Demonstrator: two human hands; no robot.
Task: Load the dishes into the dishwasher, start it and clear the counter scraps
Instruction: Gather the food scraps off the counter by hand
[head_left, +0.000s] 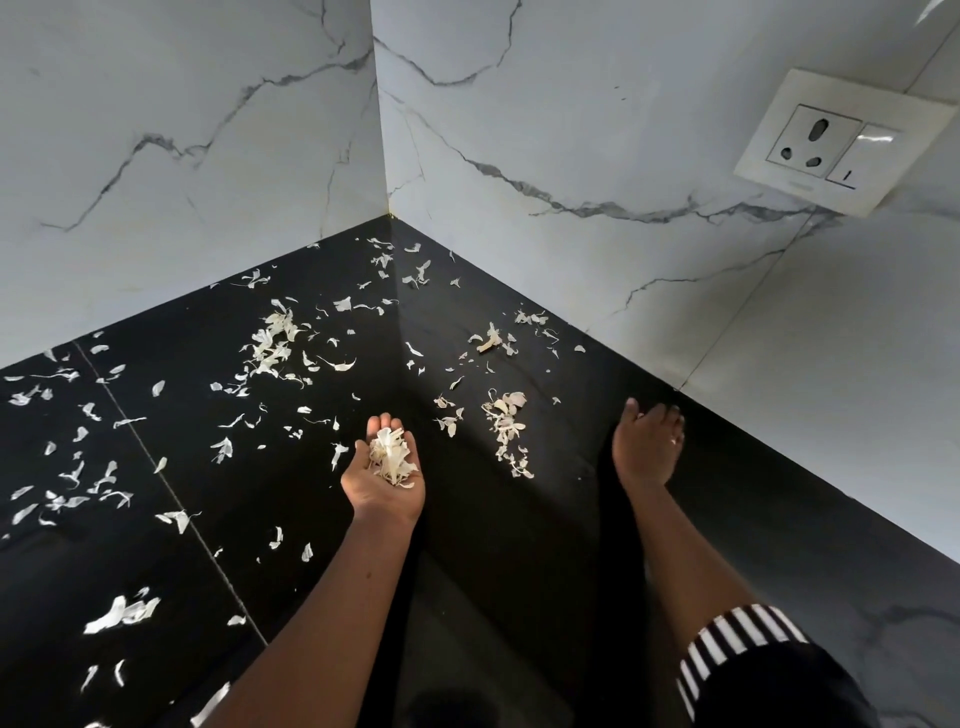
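Note:
Pale garlic-skin scraps (270, 343) lie scattered over the black counter (519, 545), thickest at the left and toward the corner. My left hand (382, 483) is held palm up over the counter's middle, cupping a small heap of gathered scraps (390, 457). My right hand (647, 447) hovers to the right, near the wall, palm down with fingers loosely bent and nothing in it. A strip of scraps (506, 431) lies between the two hands. No dishwasher or dishes are in view.
White marble-patterned walls (571, 130) meet in a corner behind the counter. A wall socket with a switch (841, 143) sits on the right wall. A thin seam (171, 493) crosses the counter at the left.

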